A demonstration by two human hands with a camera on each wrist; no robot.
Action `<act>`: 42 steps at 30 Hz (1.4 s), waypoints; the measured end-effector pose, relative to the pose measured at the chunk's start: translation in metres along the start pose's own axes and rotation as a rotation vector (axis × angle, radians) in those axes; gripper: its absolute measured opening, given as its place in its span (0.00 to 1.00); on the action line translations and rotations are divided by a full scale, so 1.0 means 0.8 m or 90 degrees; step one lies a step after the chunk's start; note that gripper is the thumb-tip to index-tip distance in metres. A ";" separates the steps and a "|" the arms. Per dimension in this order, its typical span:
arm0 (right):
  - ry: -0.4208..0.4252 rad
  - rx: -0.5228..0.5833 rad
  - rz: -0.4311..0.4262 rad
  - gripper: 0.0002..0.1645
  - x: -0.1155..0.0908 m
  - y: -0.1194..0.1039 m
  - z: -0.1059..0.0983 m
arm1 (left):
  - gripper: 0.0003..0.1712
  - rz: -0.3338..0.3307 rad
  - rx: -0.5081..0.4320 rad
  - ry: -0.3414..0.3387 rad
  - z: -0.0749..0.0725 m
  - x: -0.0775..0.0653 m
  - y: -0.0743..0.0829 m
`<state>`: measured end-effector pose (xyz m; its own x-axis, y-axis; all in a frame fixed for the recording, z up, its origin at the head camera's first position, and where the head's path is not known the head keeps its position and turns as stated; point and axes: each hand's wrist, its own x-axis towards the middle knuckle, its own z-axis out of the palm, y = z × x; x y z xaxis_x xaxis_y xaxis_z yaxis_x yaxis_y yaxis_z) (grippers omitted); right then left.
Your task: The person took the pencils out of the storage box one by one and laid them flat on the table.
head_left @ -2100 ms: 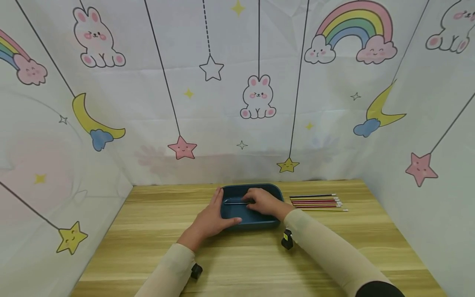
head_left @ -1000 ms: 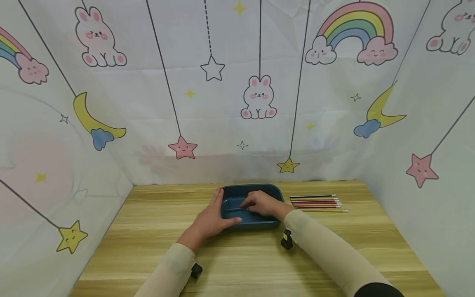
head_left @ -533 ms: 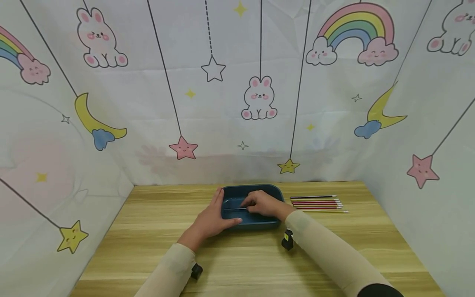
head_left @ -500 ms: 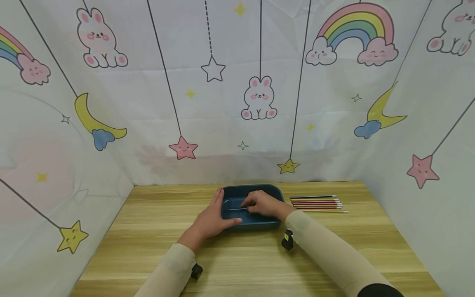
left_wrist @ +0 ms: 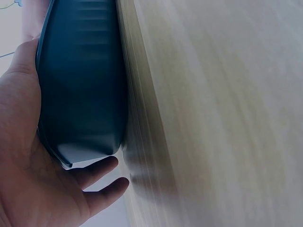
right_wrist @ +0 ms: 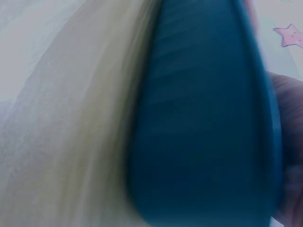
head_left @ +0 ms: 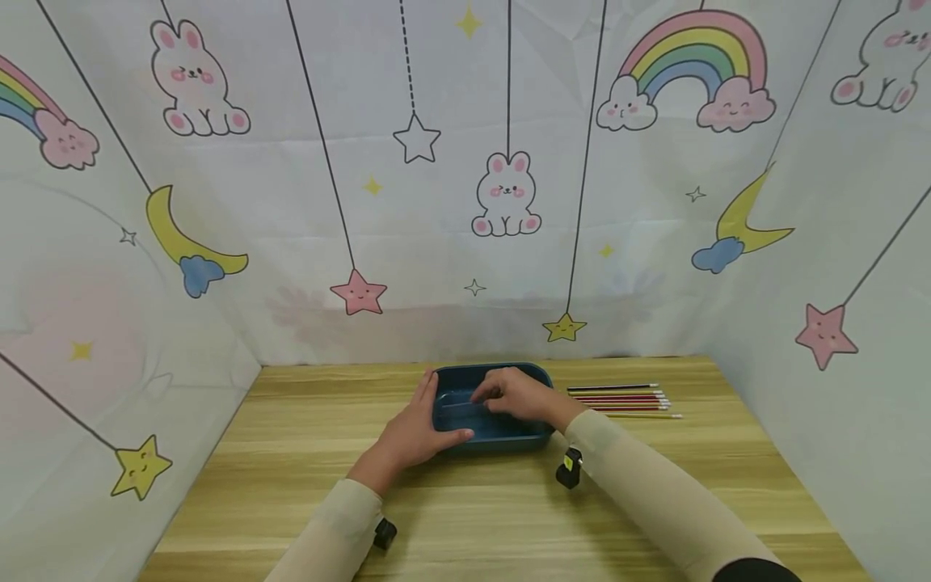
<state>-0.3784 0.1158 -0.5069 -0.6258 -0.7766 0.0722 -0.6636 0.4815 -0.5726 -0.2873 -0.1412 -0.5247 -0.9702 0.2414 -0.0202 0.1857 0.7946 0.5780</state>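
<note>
A dark blue rectangular box stands near the back of the wooden table, open at the top. My left hand grips its left end, thumb over the front rim and fingers along the far left corner. In the left wrist view, two fingers reach past the end of the box. My right hand reaches into the box from the right, its fingers bent over a thin pencil-like stick. The stick's right end is hidden by those fingers. In the blurred right wrist view, the box wall covers most of the hand.
Several pencils with white tips lie in a row right of the box, partly behind the right wrist. White cloth walls with printed rabbits and stars rise at the back and sides of the wooden table.
Inside the box, the thin stick first shifts toward the near side, then slightly back. My right hand has lifted a little since half a second ago. My left hand keeps its place.
</note>
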 end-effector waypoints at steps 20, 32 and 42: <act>0.013 0.046 0.007 0.16 -0.042 -0.006 -0.054 | 0.78 -0.008 0.009 0.006 0.003 -0.001 -0.004; 0.010 0.084 0.029 0.16 -0.090 0.002 -0.086 | 0.78 -0.007 0.011 0.011 0.004 0.000 -0.003; 0.047 0.092 0.035 0.15 -0.136 0.022 -0.106 | 0.78 0.000 0.006 0.011 0.003 -0.001 -0.002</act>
<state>-0.3569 0.2436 -0.4558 -0.6922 -0.7155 0.0944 -0.5647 0.4555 -0.6882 -0.2862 -0.1409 -0.5276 -0.9728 0.2315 -0.0069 0.1864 0.8002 0.5701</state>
